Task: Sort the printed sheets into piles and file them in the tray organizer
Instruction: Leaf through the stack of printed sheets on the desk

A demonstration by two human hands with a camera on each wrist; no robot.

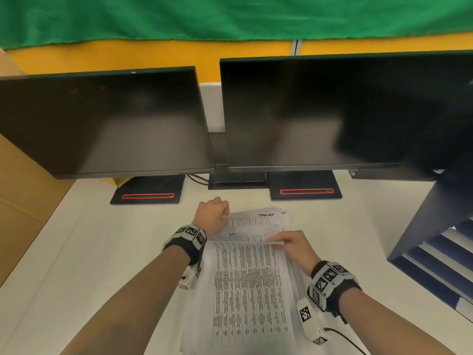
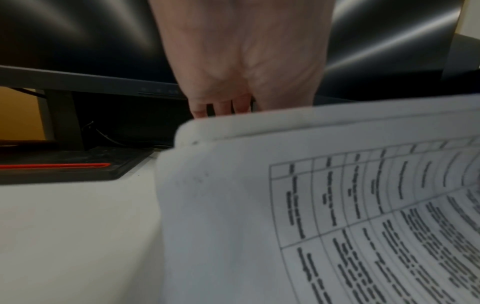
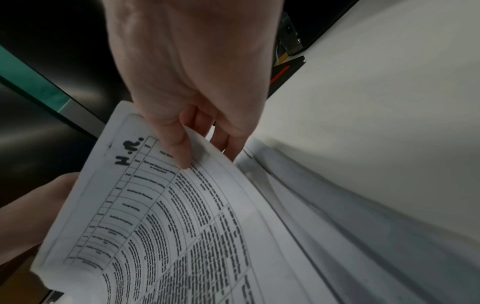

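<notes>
From the head view, the stack of printed sheets [image 1: 245, 275] lies on the white tabletop [image 1: 97, 252] between both wrists, unsorted; the tray organizer [image 1: 435, 254], off to the right hand's [image 1: 294, 245] outer side, shows no filed paper, so filing seems not yet begun. The left hand [image 1: 212, 213] curls at the stack's far corner.

In the left wrist view, paper hides the fingertips; the grip is hard to confirm.

The right wrist view shows thumb and fingers pinching a lifted sheet marked "H.R." [image 3: 161, 205].
</notes>
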